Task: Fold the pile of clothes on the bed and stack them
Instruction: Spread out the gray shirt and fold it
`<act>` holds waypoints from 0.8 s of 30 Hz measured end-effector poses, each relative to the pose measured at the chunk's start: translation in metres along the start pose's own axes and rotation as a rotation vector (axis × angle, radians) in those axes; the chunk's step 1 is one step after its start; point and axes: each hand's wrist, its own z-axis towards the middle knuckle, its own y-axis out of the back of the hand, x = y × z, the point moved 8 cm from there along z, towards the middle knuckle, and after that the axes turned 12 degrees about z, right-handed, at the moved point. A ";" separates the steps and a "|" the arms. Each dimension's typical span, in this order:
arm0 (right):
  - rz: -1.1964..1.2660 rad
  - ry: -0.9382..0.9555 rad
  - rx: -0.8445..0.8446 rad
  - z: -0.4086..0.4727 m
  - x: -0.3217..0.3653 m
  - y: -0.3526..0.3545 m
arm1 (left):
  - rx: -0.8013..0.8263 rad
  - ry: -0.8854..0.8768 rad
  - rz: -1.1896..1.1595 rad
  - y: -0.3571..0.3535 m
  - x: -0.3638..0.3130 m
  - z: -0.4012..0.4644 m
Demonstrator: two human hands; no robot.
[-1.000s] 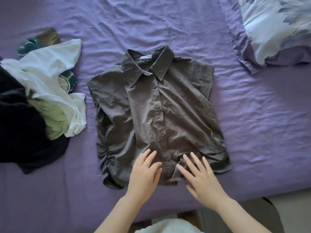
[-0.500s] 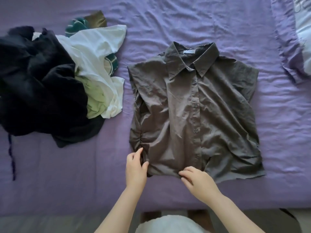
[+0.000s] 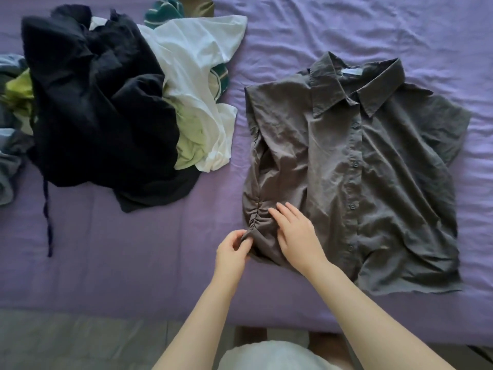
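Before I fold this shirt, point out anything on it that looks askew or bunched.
The shirt lies face up, buttoned, but its left side is bunched: the fabric gathers into tight folds along the seam by the lower left corner, which the left hand pinches while the right hand rests flat beside it. The hem at the right also ripples unevenly.

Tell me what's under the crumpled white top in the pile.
Under the crumpled white top a light green garment and a teal striped piece poke out, over the black garment. Anything deeper is covered.
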 end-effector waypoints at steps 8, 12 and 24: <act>-0.255 -0.011 0.220 0.000 0.007 -0.040 | -0.073 0.058 0.018 0.040 0.021 0.009; -0.202 0.110 0.332 0.004 0.015 -0.047 | -0.239 -0.155 0.455 0.031 -0.040 0.025; -0.160 -0.078 0.076 0.130 0.016 0.039 | 0.180 0.157 -0.034 0.004 -0.038 0.047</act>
